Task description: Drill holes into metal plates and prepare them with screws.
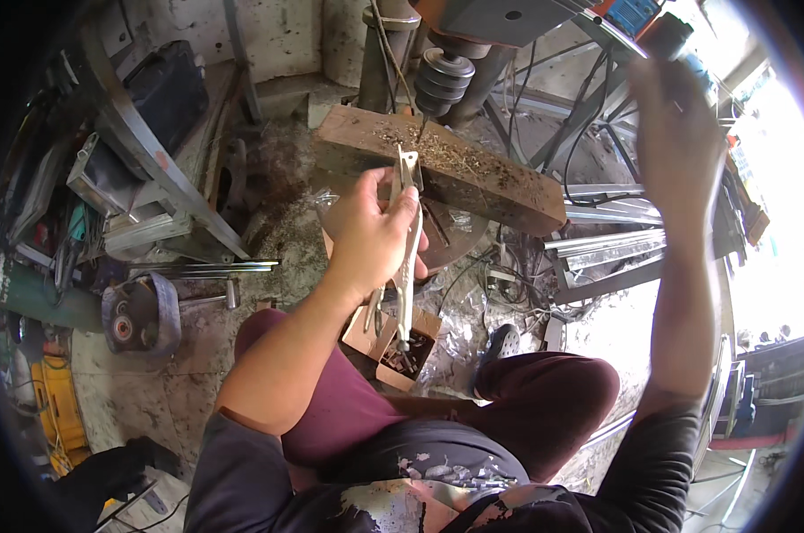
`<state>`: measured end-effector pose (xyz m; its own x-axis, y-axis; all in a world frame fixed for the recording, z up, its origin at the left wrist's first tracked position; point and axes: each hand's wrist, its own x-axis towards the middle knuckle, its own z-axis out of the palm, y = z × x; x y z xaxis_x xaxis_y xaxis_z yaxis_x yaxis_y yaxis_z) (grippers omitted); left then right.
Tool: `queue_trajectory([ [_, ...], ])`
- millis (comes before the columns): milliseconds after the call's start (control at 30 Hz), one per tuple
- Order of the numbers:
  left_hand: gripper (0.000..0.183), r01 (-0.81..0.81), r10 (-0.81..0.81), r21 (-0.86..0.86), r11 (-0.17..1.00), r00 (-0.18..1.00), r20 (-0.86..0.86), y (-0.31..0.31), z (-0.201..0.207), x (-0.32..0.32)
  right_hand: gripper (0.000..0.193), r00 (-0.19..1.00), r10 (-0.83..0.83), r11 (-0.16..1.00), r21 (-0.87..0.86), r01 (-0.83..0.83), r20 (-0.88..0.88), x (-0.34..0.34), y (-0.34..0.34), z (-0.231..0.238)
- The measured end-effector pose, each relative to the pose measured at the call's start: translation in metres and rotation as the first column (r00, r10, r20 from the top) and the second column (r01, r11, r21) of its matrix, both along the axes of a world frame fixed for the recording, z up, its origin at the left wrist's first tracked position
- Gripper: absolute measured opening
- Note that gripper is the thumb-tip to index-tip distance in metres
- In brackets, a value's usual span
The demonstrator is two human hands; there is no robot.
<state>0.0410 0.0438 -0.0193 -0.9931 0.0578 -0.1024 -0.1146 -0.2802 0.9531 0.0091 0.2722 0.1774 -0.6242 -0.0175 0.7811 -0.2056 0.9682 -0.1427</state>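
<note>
My left hand [375,226] is wrapped round a pair of locking pliers [405,293]. A small metal piece [409,160] with a hole sits at the pliers' jaws, over the near edge of a wooden block [509,191] strewn with shavings. Just above the piece, a drill bit [422,130] points down from the chuck [445,82] of a drill press. My right hand [677,133] is raised at the upper right, smeared by motion, close to a dark knob-like part [665,37]. Its fingers do not show clearly, so any grip there cannot be made out.
Between my knees stands an open cardboard box [430,322] of small metal pieces. Metal profiles [611,244] lie to the right, with cables near them. A steel frame [153,169] and a grey-rimmed motor-like part [141,313] stand at left, a yellow case [60,404] below them.
</note>
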Motion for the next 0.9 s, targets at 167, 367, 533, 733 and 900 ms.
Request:
queue_trajectory([
  [167,0.047,0.073,-0.076,-0.183,0.98,0.997,-0.011,0.001,0.017,-0.019,0.059,0.928,-0.005,0.939,0.317,0.132,-0.372,-0.117,0.111,0.145],
  [367,0.046,0.07,-0.071,-0.226,0.972,0.997,0.003,-0.01,0.004,-0.032,0.038,0.983,-0.13,0.979,0.138,0.147,-0.129,-0.106,0.036,0.129],
  [533,0.045,0.072,-0.064,-0.26,0.963,0.997,0.036,-0.004,0.014,-0.031,0.041,0.994,0.041,0.941,0.339,-0.004,-0.103,-0.097,0.031,0.128],
  [733,0.035,0.037,-0.036,-0.236,0.971,0.999,0.01,0.002,0.016,-0.029,0.037,0.973,-0.203,0.834,0.541,0.111,0.113,-0.027,-0.031,0.093],
  [900,0.023,0.029,-0.025,-0.254,0.967,1.0,0.018,0.0,0.021,-0.028,0.03,0.98,-0.121,0.903,0.428,0.041,0.161,-0.025,-0.008,0.066],
])
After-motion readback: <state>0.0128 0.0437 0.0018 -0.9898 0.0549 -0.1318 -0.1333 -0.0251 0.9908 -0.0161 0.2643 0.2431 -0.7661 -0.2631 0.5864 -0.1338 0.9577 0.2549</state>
